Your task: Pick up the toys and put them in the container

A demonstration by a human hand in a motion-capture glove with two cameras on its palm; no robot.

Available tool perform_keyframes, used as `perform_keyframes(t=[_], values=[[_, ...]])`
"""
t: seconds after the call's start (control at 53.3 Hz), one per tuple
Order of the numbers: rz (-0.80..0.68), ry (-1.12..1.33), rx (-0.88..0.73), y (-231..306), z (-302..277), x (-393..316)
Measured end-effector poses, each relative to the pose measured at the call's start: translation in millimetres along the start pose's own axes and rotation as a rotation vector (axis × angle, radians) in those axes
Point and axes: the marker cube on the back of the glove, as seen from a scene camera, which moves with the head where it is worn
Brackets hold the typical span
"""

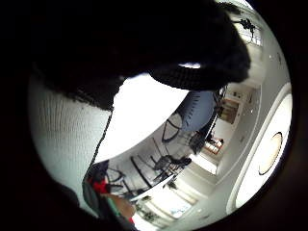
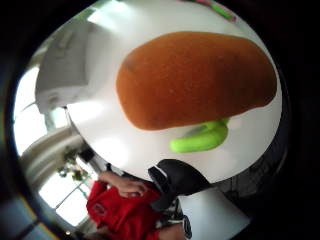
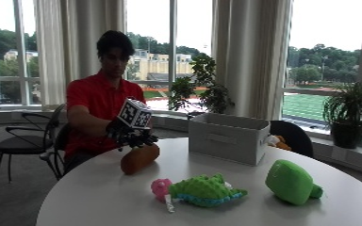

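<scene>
Left of centre in the outside view: gloved right hand point(image 3: 131, 137) hovers over the brown plush toy point(image 3: 139, 158) on the white table point(image 3: 93, 197), fingers hanging uncurled, holding nothing. Pick-up step. Next judged: close on toy, carry to grey fabric container point(image 3: 230, 137)

My grip point(image 3: 133, 137) left of centre in outside view, directly above potato-shaped toy point(image 3: 139, 158), fingertips at toy's upper end. Toy on counter point(image 3: 93, 197), near far edge. Container point(image 3: 230, 137) on counter right of toy, well apart, toward frame centre. Dinosaur-like plush point(image 3: 205, 190) at lower centre, before container. Small round toy point(image 3: 161, 187) touching plush's left side. Bulky plush point(image 3: 291, 182) lower right, apart from others.
</scene>
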Motion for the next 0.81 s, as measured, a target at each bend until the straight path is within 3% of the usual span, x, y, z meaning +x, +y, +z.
perform_keyframes(t=[0.113,0.338,0.544,0.807], values=[[-0.058,0.081,-0.028,-12,16,3],[-0.236,0.032,0.084,-48,27,-14],[-0.272,-0.033,0.177,-66,30,-17],[-0.249,-0.143,0.502,-74,27,-25]])
